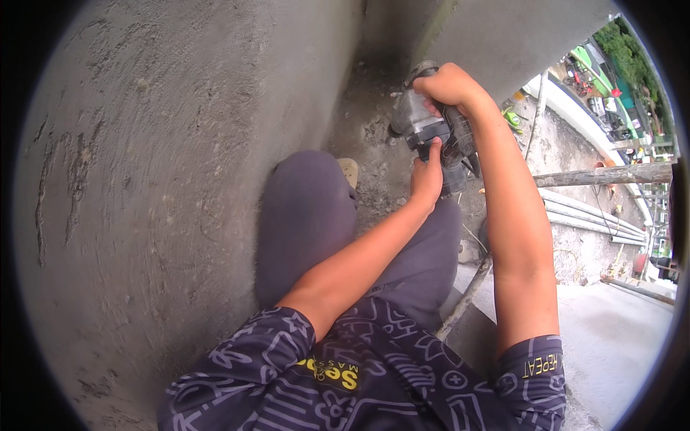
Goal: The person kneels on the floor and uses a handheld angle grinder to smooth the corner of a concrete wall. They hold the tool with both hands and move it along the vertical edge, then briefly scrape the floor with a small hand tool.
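Shirt (410, 388) cut off — right hand (454, 86) partly hides power tool (418, 115).

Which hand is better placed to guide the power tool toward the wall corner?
Probably the right hand: it grips the power tool at its far end, nearer the corner, while the left hand holds it closer to the knees.

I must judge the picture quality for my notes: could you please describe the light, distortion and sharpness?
Head view: slight fisheye bowing in the pale pipes, black border all round; head view: pale floor at lower right very bright, recess at top darker; head view: fine detail on the power tool rather soft.
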`<action>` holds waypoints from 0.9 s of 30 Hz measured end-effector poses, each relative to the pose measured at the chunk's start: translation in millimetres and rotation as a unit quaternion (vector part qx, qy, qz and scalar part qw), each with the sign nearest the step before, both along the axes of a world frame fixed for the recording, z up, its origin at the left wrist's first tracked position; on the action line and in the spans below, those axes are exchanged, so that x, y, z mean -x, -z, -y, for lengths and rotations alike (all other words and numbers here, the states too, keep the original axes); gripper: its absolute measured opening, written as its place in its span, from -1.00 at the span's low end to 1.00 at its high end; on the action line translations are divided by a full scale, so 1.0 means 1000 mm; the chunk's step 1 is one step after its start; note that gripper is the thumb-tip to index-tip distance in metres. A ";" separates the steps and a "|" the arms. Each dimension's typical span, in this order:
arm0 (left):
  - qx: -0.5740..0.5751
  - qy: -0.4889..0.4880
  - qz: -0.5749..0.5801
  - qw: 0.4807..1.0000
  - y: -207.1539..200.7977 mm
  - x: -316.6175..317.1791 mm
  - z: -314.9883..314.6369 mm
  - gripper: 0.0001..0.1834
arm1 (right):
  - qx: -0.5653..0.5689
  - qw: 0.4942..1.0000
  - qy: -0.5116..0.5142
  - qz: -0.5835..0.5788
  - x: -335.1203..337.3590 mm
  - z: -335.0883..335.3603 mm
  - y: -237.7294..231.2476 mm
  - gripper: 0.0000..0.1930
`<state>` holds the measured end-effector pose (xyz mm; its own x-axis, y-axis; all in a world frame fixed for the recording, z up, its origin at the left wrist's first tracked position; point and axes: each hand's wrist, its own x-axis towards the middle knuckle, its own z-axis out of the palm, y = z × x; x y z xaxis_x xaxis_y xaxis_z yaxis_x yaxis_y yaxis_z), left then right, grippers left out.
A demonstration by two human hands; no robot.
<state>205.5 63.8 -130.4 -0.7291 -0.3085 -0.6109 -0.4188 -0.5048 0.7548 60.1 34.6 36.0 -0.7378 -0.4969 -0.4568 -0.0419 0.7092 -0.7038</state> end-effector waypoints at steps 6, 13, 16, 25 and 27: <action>0.044 -0.045 0.028 0.998 -0.028 -0.017 0.000 0.24 | -0.094 0.987 -0.097 -0.082 -0.014 0.014 -0.019 -0.64; 0.000 -0.107 0.054 0.993 -0.023 -0.004 -0.005 0.25 | -0.157 0.968 -0.175 -0.090 0.000 0.038 0.008 -0.61; -0.005 -0.114 0.050 0.992 -0.008 0.005 0.005 0.24 | -0.194 0.966 -0.155 -0.076 0.019 0.057 0.032 -0.61; -0.107 -0.093 0.058 0.988 0.014 0.008 0.030 0.15 | -0.244 0.922 -0.275 -0.124 0.019 0.088 0.045 -0.63; -0.146 -0.097 0.005 0.984 0.008 -0.001 0.039 0.06 | -0.222 0.944 -0.236 -0.065 0.016 0.086 0.039 -0.59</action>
